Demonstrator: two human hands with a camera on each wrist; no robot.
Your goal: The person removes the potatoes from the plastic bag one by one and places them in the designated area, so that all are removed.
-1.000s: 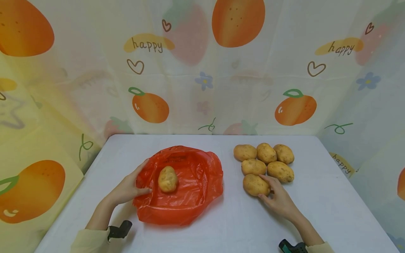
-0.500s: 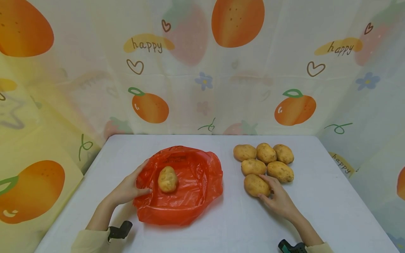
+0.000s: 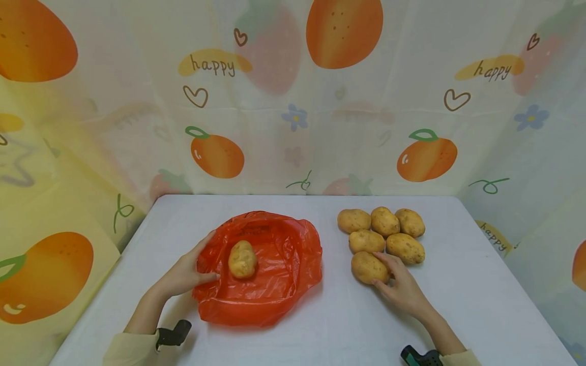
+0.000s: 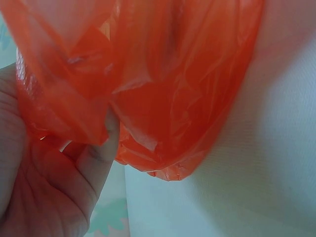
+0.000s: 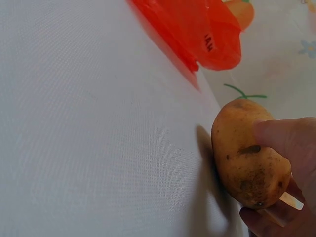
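Observation:
A red plastic bag (image 3: 254,311) lies opened wide on the table, with one potato (image 3: 243,260) inside it. My left hand (image 3: 183,273) holds the bag's left rim, thumb over the edge; in the left wrist view its other fingers are partly hidden by the red film (image 4: 163,113). To the right, my right hand (image 3: 405,288) grips another potato (image 3: 368,268) between thumb and fingers at its right end. The right wrist view shows this brown-spotted potato (image 5: 247,163) close up, low over the white cloth, its shadow beside it.
Several more potatoes (image 3: 366,241) lie grouped just beyond the right hand. White cloth (image 3: 339,325) covers the table between bag and potatoes. A fruit-print curtain (image 3: 339,152) hangs behind the table and along both sides.
The right hand and its potato have shifted very slightly left. The left hand, the bag and the other potatoes stay where they were.

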